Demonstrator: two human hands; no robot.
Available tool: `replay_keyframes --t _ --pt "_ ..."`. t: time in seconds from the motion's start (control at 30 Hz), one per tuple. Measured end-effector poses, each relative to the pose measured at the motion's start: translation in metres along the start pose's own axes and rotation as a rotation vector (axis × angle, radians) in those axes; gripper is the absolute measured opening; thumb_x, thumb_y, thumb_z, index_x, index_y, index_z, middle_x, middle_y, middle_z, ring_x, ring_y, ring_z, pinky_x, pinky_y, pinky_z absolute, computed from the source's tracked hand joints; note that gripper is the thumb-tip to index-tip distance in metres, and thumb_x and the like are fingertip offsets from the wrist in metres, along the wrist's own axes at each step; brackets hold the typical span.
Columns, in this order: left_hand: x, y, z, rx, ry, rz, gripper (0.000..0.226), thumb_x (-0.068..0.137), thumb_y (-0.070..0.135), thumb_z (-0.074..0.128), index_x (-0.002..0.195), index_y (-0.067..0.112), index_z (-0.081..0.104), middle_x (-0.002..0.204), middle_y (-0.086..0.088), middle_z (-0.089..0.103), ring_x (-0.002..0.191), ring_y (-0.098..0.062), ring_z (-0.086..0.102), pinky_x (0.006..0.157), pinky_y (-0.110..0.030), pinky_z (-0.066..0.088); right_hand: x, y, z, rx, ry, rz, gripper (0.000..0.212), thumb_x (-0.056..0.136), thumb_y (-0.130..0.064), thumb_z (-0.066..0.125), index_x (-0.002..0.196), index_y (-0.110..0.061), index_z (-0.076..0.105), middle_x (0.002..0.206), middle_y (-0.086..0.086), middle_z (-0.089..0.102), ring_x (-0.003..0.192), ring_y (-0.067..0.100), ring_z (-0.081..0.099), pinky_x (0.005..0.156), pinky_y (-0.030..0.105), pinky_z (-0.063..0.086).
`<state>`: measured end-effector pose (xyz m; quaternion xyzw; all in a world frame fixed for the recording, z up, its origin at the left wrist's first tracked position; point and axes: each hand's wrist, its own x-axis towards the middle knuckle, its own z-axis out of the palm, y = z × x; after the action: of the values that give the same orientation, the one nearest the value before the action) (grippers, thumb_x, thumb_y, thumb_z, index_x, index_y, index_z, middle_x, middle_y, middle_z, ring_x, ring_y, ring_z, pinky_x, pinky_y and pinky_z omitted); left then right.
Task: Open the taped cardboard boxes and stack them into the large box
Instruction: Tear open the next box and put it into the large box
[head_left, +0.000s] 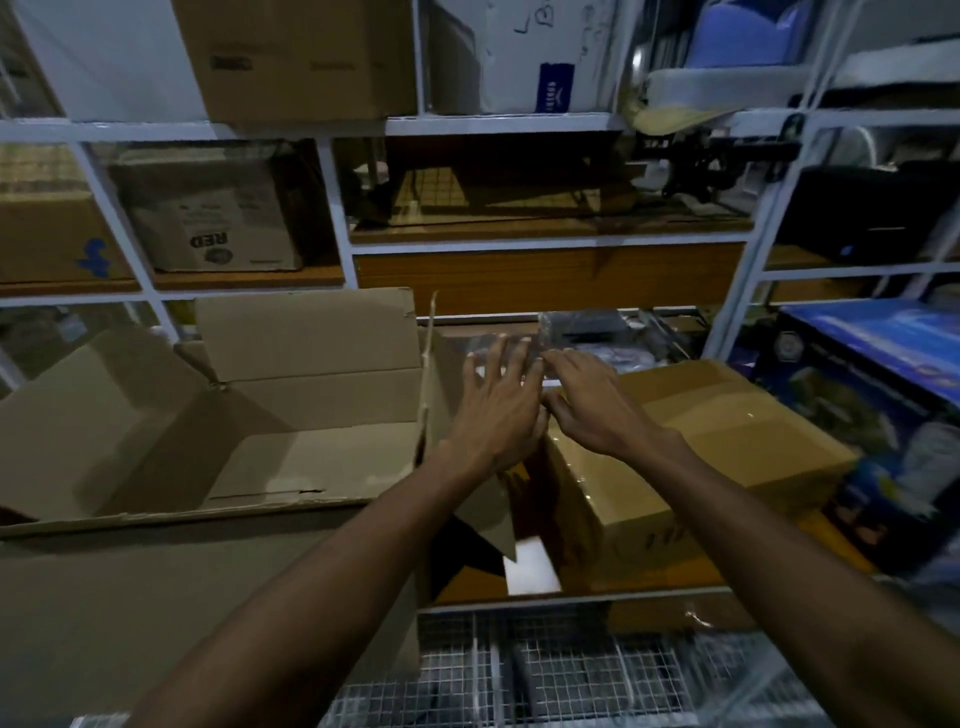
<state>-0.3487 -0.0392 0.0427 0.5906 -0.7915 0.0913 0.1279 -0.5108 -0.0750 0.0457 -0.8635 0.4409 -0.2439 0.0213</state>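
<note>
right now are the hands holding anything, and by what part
It cannot be told for sure. The left hand is spread open; the right hand seems to pinch clear tape at the far edge of the taped box.

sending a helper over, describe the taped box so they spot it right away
Start at the large open box on the left. Just right of it, under the hands, sits the closed taped box. Unlike its neighbours, its glossy top is sealed shut.

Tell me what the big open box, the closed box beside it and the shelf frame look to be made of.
Large open box: plain brown corrugated cardboard, matte, with creased flaps and a torn front edge. Taped box: cardboard too, its top and near corner glossy, apparently under clear tape or film. Shelf frame: probably white-painted metal, judging by thin straight bars.
</note>
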Motion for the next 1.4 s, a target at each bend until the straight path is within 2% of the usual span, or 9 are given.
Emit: replay_keyframes --t 0.27,0.5,0.63,0.83,0.93,1.0,1.1,1.23,1.4 --pt "0.042 0.102 0.059 -0.159 -0.061 0.044 0.065 0.104 0.043 0.043 0.158 0.017 0.02 0.169 -0.01 0.005 0.155 -0.034 -0.007 0.121 -0.061 0.001 -0.057 0.109 -0.022 -0.079 -0.068 0.134 0.049 0.101 -0.033 0.056 0.145 -0.015 0.044 0.142 0.009 0.054 0.131 0.028 0.049 0.107 0.046 0.042" --pt "0.06 0.176 0.149 -0.308 -0.275 -0.147 0.054 0.104 0.041 0.035 0.151 0.014 0.034 0.168 -0.014 0.01 0.153 -0.043 0.003 0.12 -0.063 0.013 -0.091 0.185 -0.011 -0.084 -0.285 0.374 0.055 0.104 -0.037 0.048 0.153 -0.013 0.036 0.151 0.012 0.047 0.137 0.034 0.043 0.109 0.045 0.038" --pt "0.064 0.172 0.195 -0.288 -0.362 -0.23 0.07 0.104 0.056 0.02 0.159 0.014 0.017 0.17 -0.013 0.002 0.154 -0.042 -0.005 0.12 -0.066 0.001 -0.098 0.218 0.006 -0.058 -0.368 0.472 0.053 0.105 -0.035 0.048 0.151 -0.012 0.037 0.148 0.014 0.049 0.133 0.035 0.047 0.104 0.046 0.043" --pt "0.106 0.108 0.229 -0.141 -0.332 -0.028 0.075 0.1 0.064 0.006 0.162 0.022 0.009 0.171 -0.005 0.0 0.156 -0.033 -0.005 0.119 -0.066 0.0 -0.082 0.26 0.033 -0.055 -0.441 0.523 0.053 0.105 -0.038 0.047 0.15 -0.011 0.04 0.142 0.014 0.054 0.127 0.034 0.051 0.1 0.044 0.045" --pt "0.13 0.061 0.242 -0.108 -0.309 0.05 0.07 0.1 0.063 0.011 0.16 0.028 0.018 0.17 0.0 0.009 0.156 -0.028 0.005 0.121 -0.062 0.005 -0.067 0.268 0.058 -0.121 -0.416 0.525 0.047 0.104 -0.038 0.048 0.144 -0.013 0.046 0.142 0.014 0.046 0.128 0.035 0.045 0.102 0.045 0.043" --pt "0.144 0.052 0.244 -0.135 -0.292 0.025 0.065 0.097 0.059 0.016 0.152 0.029 0.034 0.164 0.0 0.027 0.152 -0.027 0.018 0.118 -0.063 0.012 -0.053 0.27 0.072 -0.169 -0.35 0.529 0.04 0.102 -0.04 0.049 0.133 -0.014 0.053 0.131 0.014 0.046 0.119 0.035 0.046 0.097 0.045 0.044" --pt "0.159 0.075 0.24 -0.182 -0.239 -0.109 0.047 0.098 0.053 0.029 0.131 0.024 0.047 0.14 -0.006 0.047 0.136 -0.032 0.037 0.112 -0.07 0.019 -0.034 0.271 0.086 -0.199 -0.266 0.537 0.037 0.102 -0.043 0.048 0.125 -0.015 0.056 0.122 0.012 0.045 0.113 0.032 0.045 0.095 0.045 0.042" --pt "0.159 0.095 0.244 -0.039 -0.138 -0.189 0.046 0.097 0.052 0.034 0.12 0.015 0.049 0.124 -0.015 0.051 0.119 -0.034 0.046 0.108 -0.069 0.026 -0.021 0.285 0.097 -0.227 -0.255 0.492 0.043 0.1 -0.048 0.044 0.123 -0.013 0.053 0.131 0.014 0.044 0.123 0.032 0.043 0.104 0.049 0.036" --pt "0.155 0.097 0.252 -0.092 -0.059 -0.211 0.06 0.094 0.054 0.037 0.135 0.012 0.049 0.145 -0.018 0.046 0.139 -0.034 0.036 0.115 -0.062 0.023 -0.017 0.285 0.111 -0.199 -0.215 0.451 0.061 0.099 -0.056 0.033 0.14 -0.012 0.044 0.156 0.016 0.035 0.146 0.032 0.027 0.116 0.054 0.025"
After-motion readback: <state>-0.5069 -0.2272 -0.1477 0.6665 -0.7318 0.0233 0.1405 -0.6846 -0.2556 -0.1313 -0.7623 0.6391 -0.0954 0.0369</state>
